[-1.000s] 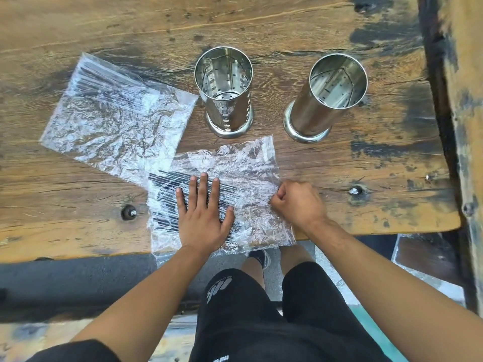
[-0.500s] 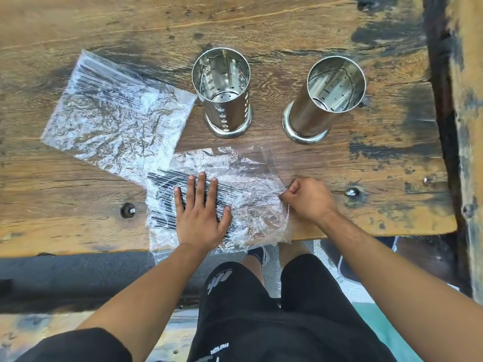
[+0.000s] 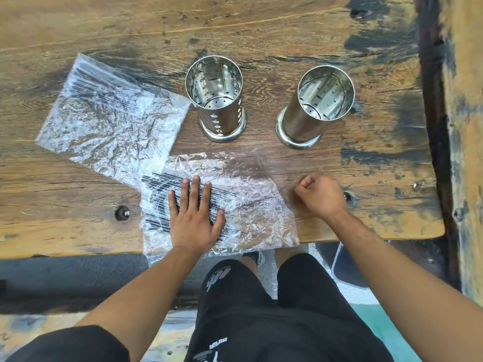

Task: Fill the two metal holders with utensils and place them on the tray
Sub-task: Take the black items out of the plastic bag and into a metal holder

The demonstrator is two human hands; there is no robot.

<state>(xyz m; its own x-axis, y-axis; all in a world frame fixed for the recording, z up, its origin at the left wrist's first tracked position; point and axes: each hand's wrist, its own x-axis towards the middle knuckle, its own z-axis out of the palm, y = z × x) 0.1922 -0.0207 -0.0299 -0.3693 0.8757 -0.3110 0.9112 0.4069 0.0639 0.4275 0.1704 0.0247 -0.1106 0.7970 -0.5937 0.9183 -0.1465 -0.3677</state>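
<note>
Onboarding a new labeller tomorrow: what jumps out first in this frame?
Two shiny empty metal holders stand upright mid-table, on weathered wood. Nearer the table's front edge, the left hand presses flat on a clear plastic bag of black sticks, while the right hand, fisted, seems to tug the bag's edge. A second crinkled bag lies left of the holders.

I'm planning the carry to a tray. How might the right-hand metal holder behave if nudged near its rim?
The right metal holder is tall, narrow and empty, so it would probably tip rather than slide. Its flared base may help a little. The round, shiny wall would likely roll once down and could feel slippery.
</note>
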